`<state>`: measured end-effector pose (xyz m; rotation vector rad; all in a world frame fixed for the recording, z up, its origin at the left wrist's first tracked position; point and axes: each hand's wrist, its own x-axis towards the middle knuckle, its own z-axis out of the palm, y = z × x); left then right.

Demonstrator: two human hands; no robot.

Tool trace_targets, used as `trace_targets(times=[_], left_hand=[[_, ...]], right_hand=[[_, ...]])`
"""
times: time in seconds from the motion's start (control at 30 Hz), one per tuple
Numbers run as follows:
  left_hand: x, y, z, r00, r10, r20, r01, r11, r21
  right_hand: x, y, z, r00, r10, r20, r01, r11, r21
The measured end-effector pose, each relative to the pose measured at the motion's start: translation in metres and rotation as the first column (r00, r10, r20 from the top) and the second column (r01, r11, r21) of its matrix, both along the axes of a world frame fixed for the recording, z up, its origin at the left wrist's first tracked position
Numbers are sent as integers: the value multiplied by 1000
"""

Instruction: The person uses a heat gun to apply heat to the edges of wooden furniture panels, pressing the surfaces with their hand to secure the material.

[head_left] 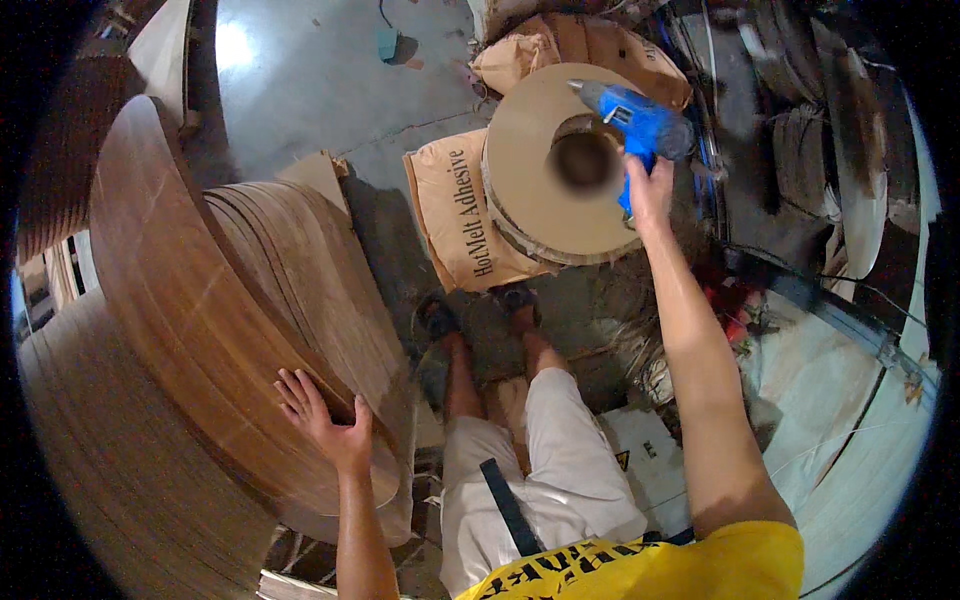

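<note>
My right hand (652, 188) is closed around the grip of a blue heat gun (632, 118). Its short, narrow nozzle points to the far left, over a wide tan roll (525, 125) with a round hollow in its middle. My left hand (325, 420) rests with fingers spread on a long, curved brown wood-grain panel (190, 270). That panel leans over a stack of similar wood-grain sheets (300, 260). The hand covers a small part of the panel near its lower end.
A brown paper sack (455, 215) lies partly under the roll, and crumpled sacks (600, 50) lie behind it. Dark sheets and coils (800, 110) crowd the right. Pale green boards (820, 380) stand at the near right. Grey floor (330, 90) shows at the far left.
</note>
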<state>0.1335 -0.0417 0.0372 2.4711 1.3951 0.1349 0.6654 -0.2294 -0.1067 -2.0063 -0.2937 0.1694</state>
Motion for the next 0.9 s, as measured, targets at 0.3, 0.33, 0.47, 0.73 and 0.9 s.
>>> trace_targets(times=[0.3,0.33,0.47,0.73,0.9], left_hand=[[-20,-2,21,999,33,-6,-33,999,-41],[-7,-13,28,996,85,-6,-85,987,-137],[-44,-43,43,985,170,8,-166,973,-161],[-231,-88,34,661,747,73,-749,650,130],[-217,-89,22,-605,794,56,-699,-497,-513]], right_hand=[[-47,59,-32,874,359,327,-34,717,-697],[-37,44,-53,871,387,301,-51,683,-729],[-40,34,-72,921,378,93,-195,655,-730],[-61,53,-40,977,208,48,-122,729,-674],[-104,165,29,914,392,105,-320,854,-410]])
